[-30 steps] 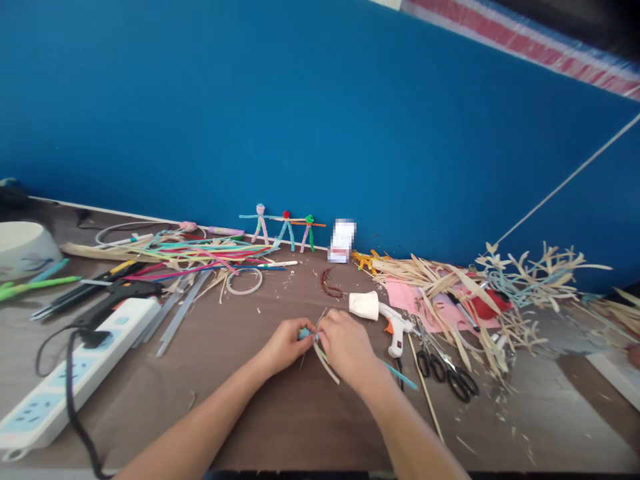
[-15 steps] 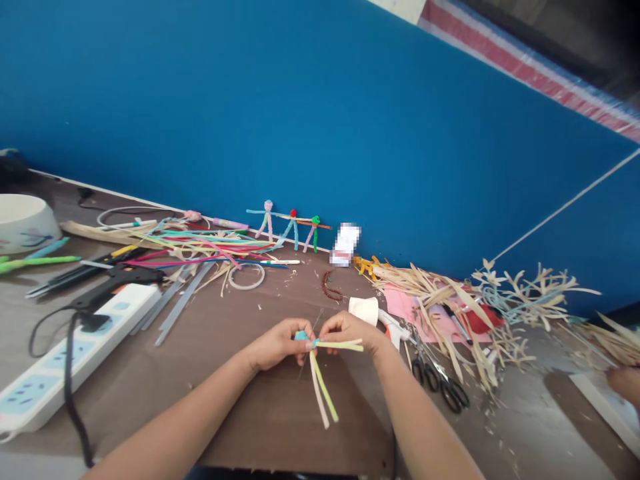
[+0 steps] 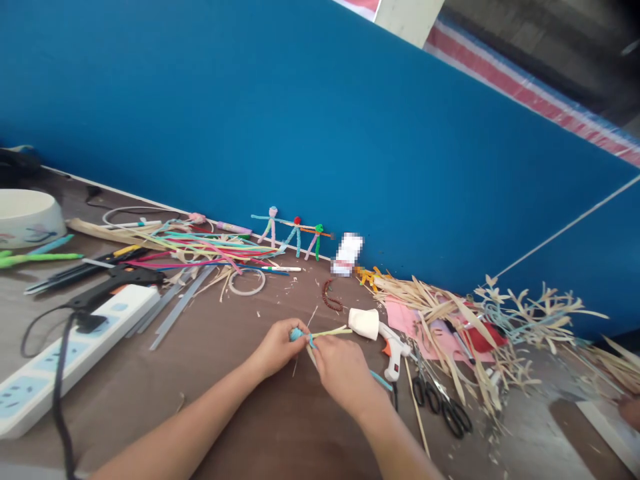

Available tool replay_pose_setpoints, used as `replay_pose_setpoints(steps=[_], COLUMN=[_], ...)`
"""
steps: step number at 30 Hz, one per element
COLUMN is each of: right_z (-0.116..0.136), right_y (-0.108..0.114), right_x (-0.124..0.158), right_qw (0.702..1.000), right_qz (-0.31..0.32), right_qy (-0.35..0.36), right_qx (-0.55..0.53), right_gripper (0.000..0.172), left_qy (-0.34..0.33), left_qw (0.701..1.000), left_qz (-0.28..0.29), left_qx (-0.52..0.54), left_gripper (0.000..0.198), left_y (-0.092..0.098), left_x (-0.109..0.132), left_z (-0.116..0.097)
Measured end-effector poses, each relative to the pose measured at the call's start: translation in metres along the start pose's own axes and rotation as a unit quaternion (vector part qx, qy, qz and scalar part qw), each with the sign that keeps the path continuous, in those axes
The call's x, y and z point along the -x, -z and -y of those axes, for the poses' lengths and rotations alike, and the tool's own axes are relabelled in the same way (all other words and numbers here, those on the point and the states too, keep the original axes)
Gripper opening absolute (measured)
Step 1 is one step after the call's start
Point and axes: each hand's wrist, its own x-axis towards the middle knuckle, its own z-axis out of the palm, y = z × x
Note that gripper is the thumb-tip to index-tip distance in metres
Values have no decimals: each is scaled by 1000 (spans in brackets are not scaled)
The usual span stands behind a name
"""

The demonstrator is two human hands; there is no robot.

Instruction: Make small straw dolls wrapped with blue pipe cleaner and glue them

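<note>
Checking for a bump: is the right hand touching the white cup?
Apart: the head view shows a clear gap between the right hand and the white cup.

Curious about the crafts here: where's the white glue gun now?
Head view: the white glue gun lies right of the right hand, beside a white cup, with black-handled scissors further right.

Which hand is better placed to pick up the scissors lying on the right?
The right, probably: the right hand lies closer to the scissors, just past the hot glue gun. The left hand is farther away, on the other side, at the small blue bundle.
</note>
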Motion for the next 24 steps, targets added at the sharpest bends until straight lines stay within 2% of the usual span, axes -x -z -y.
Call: replay_pose_setpoints(steps=[5, 8, 10, 12, 15, 17, 19, 21, 24], right_z=[-5, -19, -32, -45, -59, -61, -56, -46, -29], right_y=[24, 32, 31, 26, 14, 5, -3, -9, -11], right_x=[-6, -13, -19, -26, -33, -34, -30, -23, -10], right_qw=[1000, 999, 992, 970, 908, 868, 854, 882, 962], right_qz=[2, -1, 29, 98, 212, 249, 252, 221, 114], right_qy=[-8, 8, 22, 33, 35, 19, 1, -5, -2], right_qx=[18, -49, -123, -220, -360, -428, -455, -417, -247], right_gripper=[18, 16, 15, 17, 25, 31, 32, 31, 33], left_qy=[-42, -46, -28, 3, 34, 36, 28, 14, -1], left_qw=[994, 990, 990, 987, 975, 970, 972, 982, 996], left_qz=[54, 89, 124, 160, 182, 171, 136, 80, 4], left_qx=[-84, -97, -58, 12, 123, 171, 191, 173, 89], left_gripper=[12, 12, 12, 15, 21, 23, 24, 22, 19], left_y=[4, 6, 7, 6, 4, 2, 0, -1, 0], left_x=[3, 4, 4, 5, 6, 6, 5, 3, 1], left_z=[-7, -10, -9, -7, -4, -3, -2, -1, -1])
